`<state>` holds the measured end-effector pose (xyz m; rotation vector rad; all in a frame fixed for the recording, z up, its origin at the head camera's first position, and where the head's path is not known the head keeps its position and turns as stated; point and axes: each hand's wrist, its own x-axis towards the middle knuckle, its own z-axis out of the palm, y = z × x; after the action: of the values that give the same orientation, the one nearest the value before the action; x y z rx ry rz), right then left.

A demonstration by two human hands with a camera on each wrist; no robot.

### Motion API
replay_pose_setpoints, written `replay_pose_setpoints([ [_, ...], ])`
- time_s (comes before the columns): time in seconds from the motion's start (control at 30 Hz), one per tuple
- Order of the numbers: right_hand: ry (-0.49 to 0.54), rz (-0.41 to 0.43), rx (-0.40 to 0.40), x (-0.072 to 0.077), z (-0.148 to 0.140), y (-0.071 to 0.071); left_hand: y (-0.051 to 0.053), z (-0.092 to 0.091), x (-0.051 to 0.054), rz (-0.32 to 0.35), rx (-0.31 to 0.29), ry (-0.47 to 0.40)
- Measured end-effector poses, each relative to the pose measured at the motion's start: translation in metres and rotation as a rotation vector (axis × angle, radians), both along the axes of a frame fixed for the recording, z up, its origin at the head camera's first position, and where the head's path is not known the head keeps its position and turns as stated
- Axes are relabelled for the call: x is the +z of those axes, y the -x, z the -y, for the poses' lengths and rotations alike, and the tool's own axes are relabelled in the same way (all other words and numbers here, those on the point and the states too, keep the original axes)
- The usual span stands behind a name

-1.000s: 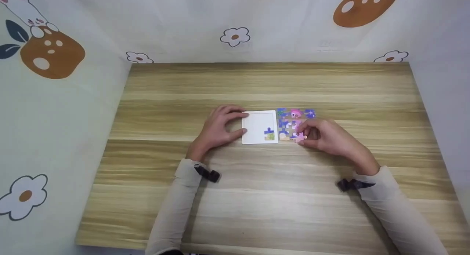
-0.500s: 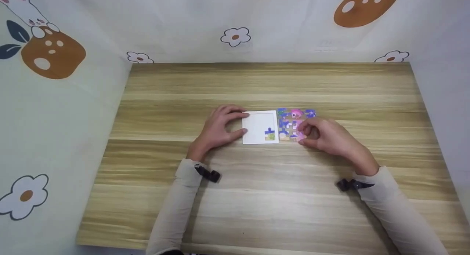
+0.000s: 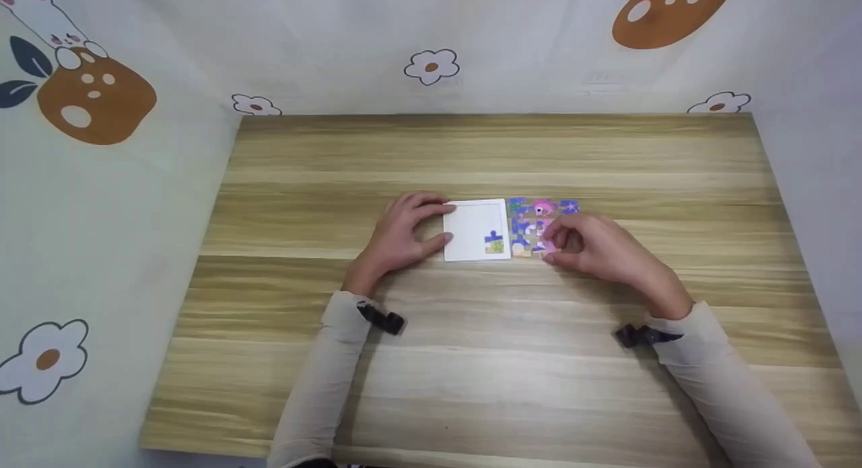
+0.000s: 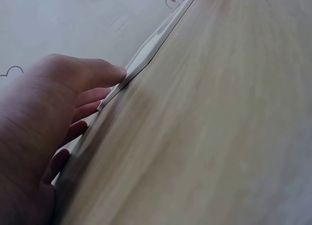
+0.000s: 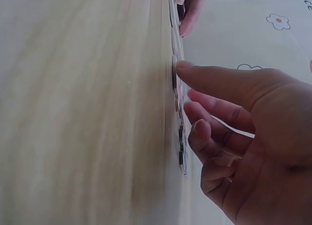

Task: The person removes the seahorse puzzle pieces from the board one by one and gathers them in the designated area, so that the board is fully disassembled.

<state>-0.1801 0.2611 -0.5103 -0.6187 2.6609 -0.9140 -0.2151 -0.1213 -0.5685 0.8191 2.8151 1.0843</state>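
A white square puzzle tray (image 3: 465,232) lies on the table, with one blue and yellow-green puzzle piece (image 3: 495,244) in its near right corner. My left hand (image 3: 399,234) rests thumb and fingertips on the tray's left edge, fingers spread and bent; in the left wrist view its thumb lies against the rim. Right of the tray, several blue and pink puzzle pieces (image 3: 520,227) lie close together. My right hand (image 3: 599,249) pinches a pink puzzle piece (image 3: 547,244) in the near part of this group, partly hidden by the fingers. The right wrist view shows the thumb on its edge.
A wood-grain table (image 3: 485,360) carries everything. Behind it and to the left hang pale sheets (image 3: 337,50) printed with flowers and brown shapes. Black wrist cameras (image 3: 382,318) are strapped over both sleeves.
The pink piece under my right hand has shifted from a crooked position closer into line with the group. The tray has slid very slightly away from me. My left hand stays at its edge.
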Motion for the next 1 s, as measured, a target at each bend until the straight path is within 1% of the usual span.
replay_pose_setpoints([
  [0.3,0.037,-0.001,0.021,0.002,0.016,0.004,0.0,-0.003,-0.001,-0.001,-0.009,0.003],
  [0.63,0.049,-0.015,0.056,0.001,0.036,0.009,0.0,0.0,0.001,-0.004,0.0,0.011],
  [0.9,0.091,-0.039,0.101,-0.001,0.051,0.011,0.001,-0.001,0.0,-0.009,0.006,0.008],
  [1.0,0.101,-0.034,0.108,0.0,0.056,0.01,0.001,-0.001,0.0,-0.01,0.004,0.011],
])
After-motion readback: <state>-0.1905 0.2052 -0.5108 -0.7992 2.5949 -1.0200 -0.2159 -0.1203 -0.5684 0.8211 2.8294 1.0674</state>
